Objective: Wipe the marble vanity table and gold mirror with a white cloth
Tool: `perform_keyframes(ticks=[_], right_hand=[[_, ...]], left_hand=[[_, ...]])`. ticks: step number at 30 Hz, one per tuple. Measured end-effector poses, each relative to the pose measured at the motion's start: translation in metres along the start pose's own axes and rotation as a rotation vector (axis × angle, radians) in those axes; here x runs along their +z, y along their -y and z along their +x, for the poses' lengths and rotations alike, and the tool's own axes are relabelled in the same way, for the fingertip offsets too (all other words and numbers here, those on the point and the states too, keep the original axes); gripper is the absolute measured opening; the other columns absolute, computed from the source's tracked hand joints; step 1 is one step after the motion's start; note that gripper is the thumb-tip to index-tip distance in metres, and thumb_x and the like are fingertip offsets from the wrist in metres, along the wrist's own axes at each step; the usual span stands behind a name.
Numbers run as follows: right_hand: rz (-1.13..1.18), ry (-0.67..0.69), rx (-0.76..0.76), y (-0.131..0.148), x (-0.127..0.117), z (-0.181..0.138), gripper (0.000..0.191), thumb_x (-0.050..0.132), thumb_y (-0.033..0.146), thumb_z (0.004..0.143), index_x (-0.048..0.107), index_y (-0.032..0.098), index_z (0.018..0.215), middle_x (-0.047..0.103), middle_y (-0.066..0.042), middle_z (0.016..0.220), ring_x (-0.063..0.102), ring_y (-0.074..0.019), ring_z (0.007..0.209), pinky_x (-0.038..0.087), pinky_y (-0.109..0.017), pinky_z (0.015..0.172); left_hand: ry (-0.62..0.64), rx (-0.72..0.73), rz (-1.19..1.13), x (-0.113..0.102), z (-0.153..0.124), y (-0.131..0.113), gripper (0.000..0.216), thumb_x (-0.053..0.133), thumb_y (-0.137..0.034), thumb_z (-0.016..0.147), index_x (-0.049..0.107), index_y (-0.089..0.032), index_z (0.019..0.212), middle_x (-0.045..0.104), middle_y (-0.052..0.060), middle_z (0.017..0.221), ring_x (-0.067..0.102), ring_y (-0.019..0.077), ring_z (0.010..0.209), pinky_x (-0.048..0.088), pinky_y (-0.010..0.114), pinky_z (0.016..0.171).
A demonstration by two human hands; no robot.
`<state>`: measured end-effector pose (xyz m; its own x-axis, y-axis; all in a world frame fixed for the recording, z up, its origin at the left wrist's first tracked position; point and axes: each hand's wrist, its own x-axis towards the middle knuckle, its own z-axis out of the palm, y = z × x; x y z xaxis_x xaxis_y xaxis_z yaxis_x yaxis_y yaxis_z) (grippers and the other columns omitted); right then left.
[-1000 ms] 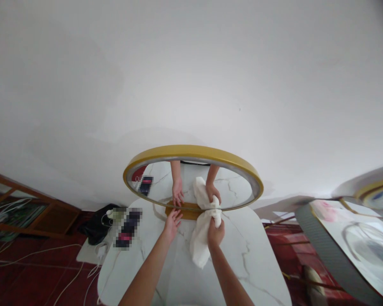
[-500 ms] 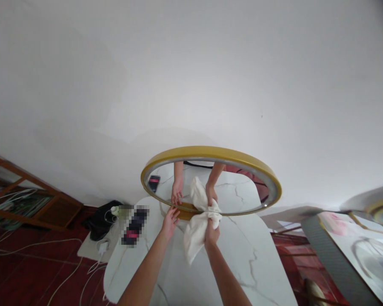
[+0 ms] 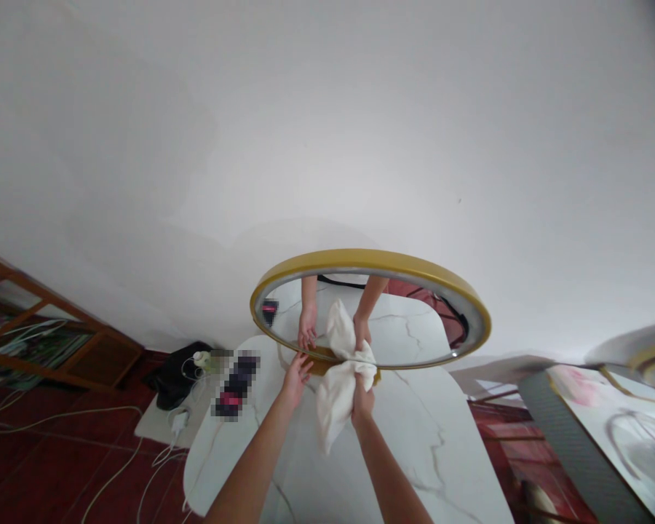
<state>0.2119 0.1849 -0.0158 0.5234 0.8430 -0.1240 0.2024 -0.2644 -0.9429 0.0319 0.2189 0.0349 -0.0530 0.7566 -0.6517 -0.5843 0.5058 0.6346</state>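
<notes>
A round mirror (image 3: 382,327) with a gold frame stands on a gold base (image 3: 321,362), on a white marble-patterned table (image 3: 409,429). In my right hand (image 3: 362,402) is a bunched white cloth (image 3: 335,404), pressed near the lower edge of the mirror and partly covering the base. A loose end of the cloth hangs toward me. My left hand (image 3: 295,380) has its fingers spread, at the mirror's lower left rim by the base; whether it touches the rim I cannot tell. The glass reflects both hands and the cloth.
A pixelated dark object (image 3: 236,386) lies on the table's left side. Beyond it are a black bag (image 3: 177,378), a white charger (image 3: 179,422) and loose cables on the red floor. A wooden cabinet (image 3: 60,327) stands left, another table (image 3: 605,422) right. A white wall rises behind.
The view has shifted slightly, so the mirror sits a little further right. My right hand has moved the cloth slightly left along the mirror's lower edge, baring the base's right end.
</notes>
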Motion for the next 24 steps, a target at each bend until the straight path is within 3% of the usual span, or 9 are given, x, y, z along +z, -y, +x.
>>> perform_keyframes(ticks=[4,9,14,19,21,24], right_hand=[[-0.068,-0.097,0.109,0.002,-0.013,0.006,0.063,0.039,0.061,0.075,0.059,0.008,0.102,0.065,-0.012,0.073,0.062,-0.0259,0.066,0.048,-0.037,0.056],[-0.138,-0.032,0.007,0.013,0.008,-0.001,0.052,0.039,0.056,0.076,0.062,0.013,0.095,0.065,-0.008,0.073,0.063,-0.0230,0.069,0.048,-0.033,0.060],[-0.300,0.151,-0.214,0.028,0.014,-0.023,0.045,0.038,0.048,0.082,0.057,0.015,0.106,0.066,-0.010,0.091,0.063,-0.0224,0.082,0.048,-0.031,0.068],[-0.532,0.366,-0.538,0.047,0.003,-0.033,0.049,0.054,0.034,0.076,0.047,0.019,0.122,0.052,-0.013,0.124,0.051,-0.0259,0.108,0.043,-0.037,0.085],[-0.617,0.467,-0.676,0.054,0.004,-0.031,0.048,0.060,0.028,0.072,0.050,0.024,0.119,0.048,-0.010,0.131,0.046,-0.0274,0.114,0.040,-0.040,0.090],[-0.721,0.583,-0.842,0.063,0.013,-0.025,0.041,0.057,0.022,0.076,0.053,0.033,0.116,0.049,-0.003,0.132,0.045,-0.0243,0.115,0.039,-0.040,0.091]], left_hand=[[-0.009,-0.003,0.013,0.001,-0.001,0.000,0.038,0.050,-0.026,0.082,0.051,-0.032,0.119,0.054,-0.001,0.128,0.056,0.0167,0.108,0.040,0.023,0.069],[-0.005,-0.004,0.013,0.005,-0.005,-0.001,0.039,0.050,-0.026,0.082,0.050,-0.031,0.121,0.056,0.000,0.125,0.056,0.0169,0.107,0.040,0.024,0.070],[-0.005,0.000,-0.009,0.002,-0.003,-0.002,0.037,0.053,-0.025,0.080,0.053,-0.029,0.117,0.060,0.001,0.119,0.058,0.0169,0.102,0.042,0.024,0.069],[0.052,0.036,-0.059,0.003,0.000,0.001,0.038,0.057,-0.022,0.076,0.056,-0.025,0.113,0.065,0.002,0.106,0.063,0.0153,0.089,0.044,0.024,0.069],[0.083,0.063,-0.080,0.005,0.001,0.002,0.040,0.059,-0.021,0.073,0.057,-0.024,0.113,0.066,0.001,0.104,0.063,0.0153,0.086,0.045,0.024,0.071],[0.115,0.085,-0.093,0.007,0.001,0.002,0.041,0.059,-0.023,0.071,0.058,-0.021,0.112,0.067,0.002,0.102,0.063,0.0172,0.088,0.046,0.026,0.075]])
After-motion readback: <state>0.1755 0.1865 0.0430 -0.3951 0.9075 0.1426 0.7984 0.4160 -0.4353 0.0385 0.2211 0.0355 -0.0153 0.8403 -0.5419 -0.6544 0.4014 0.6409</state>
